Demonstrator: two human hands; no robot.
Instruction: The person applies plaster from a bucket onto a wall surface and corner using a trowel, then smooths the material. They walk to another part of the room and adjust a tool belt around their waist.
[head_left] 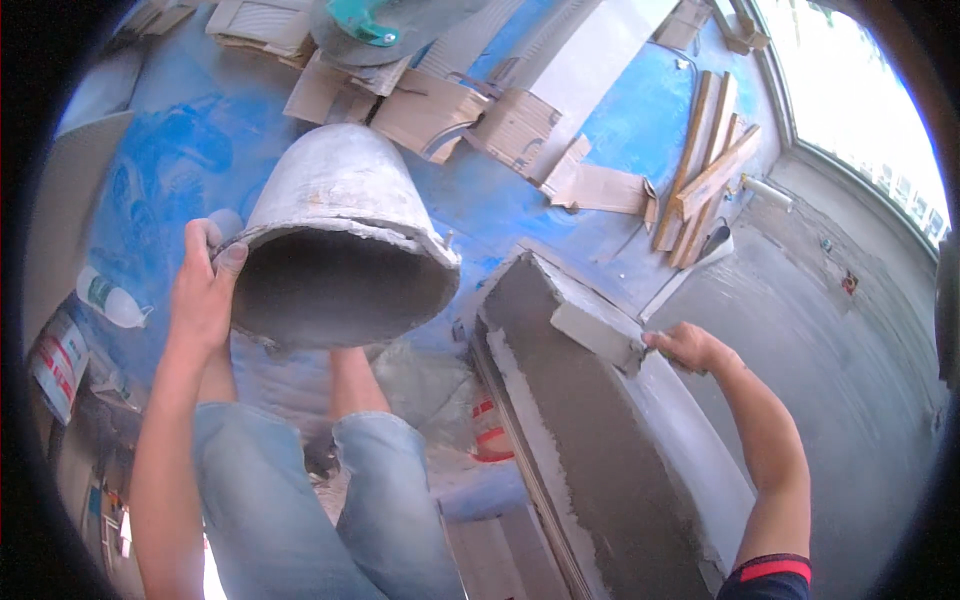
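Note:
My left hand (203, 285) grips the rim of a grey, mortar-crusted bucket (335, 205), tipped so its open mouth faces me. My right hand (690, 345) holds a flat trowel (598, 333) loaded with grey mortar. The trowel rests against the upper part of a long tile (590, 440) that is coated with wet grey mortar and runs from the middle of the view down to the lower edge. My legs in light blue jeans (300, 500) show below the bucket.
Blue sheeting (170, 150) covers the floor, strewn with cardboard pieces (520, 125) and wooden planks (710, 165). Bare grey cement floor (850, 360) lies to the right by a bright window (860, 90). A plastic bottle (112, 298) lies at the left.

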